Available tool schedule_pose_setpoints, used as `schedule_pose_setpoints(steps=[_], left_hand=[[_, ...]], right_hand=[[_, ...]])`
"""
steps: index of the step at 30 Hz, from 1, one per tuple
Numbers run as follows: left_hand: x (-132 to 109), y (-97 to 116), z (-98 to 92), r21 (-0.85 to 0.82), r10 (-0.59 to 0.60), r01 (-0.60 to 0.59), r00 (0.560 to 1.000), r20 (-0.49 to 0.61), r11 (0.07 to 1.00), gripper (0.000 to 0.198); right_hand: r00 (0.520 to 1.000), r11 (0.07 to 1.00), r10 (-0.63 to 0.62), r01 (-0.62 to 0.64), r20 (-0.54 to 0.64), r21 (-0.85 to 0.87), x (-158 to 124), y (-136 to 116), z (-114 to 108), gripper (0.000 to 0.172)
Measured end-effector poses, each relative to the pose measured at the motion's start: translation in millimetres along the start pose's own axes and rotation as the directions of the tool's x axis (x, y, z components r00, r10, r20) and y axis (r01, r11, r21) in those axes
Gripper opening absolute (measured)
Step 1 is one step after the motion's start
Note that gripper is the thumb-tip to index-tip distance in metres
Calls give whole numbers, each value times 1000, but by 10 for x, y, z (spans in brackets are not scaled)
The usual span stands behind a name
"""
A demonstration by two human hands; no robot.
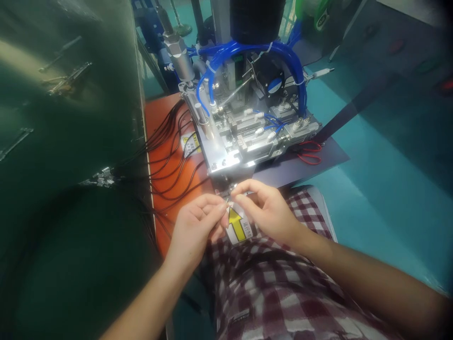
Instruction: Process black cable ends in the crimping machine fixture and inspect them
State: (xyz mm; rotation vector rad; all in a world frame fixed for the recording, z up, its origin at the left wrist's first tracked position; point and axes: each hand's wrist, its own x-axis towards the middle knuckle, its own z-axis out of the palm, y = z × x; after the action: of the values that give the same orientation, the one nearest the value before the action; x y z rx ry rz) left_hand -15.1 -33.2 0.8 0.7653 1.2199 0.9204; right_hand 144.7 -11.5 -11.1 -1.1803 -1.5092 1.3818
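My left hand (201, 219) is closed in a pinch just in front of the machine, with a tiny thin piece (227, 201) showing at its fingertips; its kind is too small to make out. Close beside it, my right hand (264, 208) has thumb and forefinger brought together, and whatever lies between them cannot be made out. Below the fingertips is a white label with a yellow arrow (238, 225). The metal machine (244, 137), with blue air hoses (226, 54), stands right beyond both hands.
Several black cables (177, 163) run across an orange board (164, 125) to a bundle of metal-ended connectors (102, 178) on the dark green surface (63, 245) at left. Thin metal parts (71, 78) lie farther back there. A red wire loop (310, 155) sits right of the machine.
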Motion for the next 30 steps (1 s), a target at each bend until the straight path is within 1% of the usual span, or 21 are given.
schedule_pose_setpoints(steps=[1, 2, 7, 12, 14, 16, 20, 24, 26, 30], left_hand=[[-5, -11, 6, 7, 7, -7, 1000, -12, 1000, 18], [-12, -22, 11, 15, 14, -14, 1000, -19, 1000, 18], [-44, -74, 18, 76, 54, -51, 998, -30, 996, 17], [-57, -99, 17, 95, 102, -98, 994, -47, 991, 17], [-55, -106, 18, 104, 109, -103, 993, -54, 989, 18], [-53, -114, 21, 114, 115, -108, 992, -59, 988, 18], [-51, -132, 26, 139, 127, -118, 990, -57, 983, 20], [-56, -148, 34, 115, 159, -151, 986, -57, 982, 17], [-64, -157, 38, 96, 181, -175, 982, -57, 980, 15], [-84, -189, 44, 74, 205, -200, 977, -66, 977, 12]], right_hand=[[998, 997, 60, -60, 1, 38, -13, -1, 4, 7], [996, 994, 92, -92, 2, 55, -26, 0, 11, 8], [997, 997, 68, -67, -37, 29, -83, 52, 78, 12], [992, 991, 129, -129, 2, 43, -107, 51, 88, 15], [987, 986, 161, -161, 5, 53, -99, 24, 74, 13], [982, 980, 189, -188, -6, 67, -85, 2, 70, 14], [983, 976, 178, -172, -38, 130, -61, 7, 113, 12], [971, 945, 236, -221, -33, 240, -47, 34, 168, 15], [967, 933, 254, -238, -27, 269, -46, 29, 183, 16], [979, 941, 204, -196, -2, 277, -68, -14, 203, 14]])
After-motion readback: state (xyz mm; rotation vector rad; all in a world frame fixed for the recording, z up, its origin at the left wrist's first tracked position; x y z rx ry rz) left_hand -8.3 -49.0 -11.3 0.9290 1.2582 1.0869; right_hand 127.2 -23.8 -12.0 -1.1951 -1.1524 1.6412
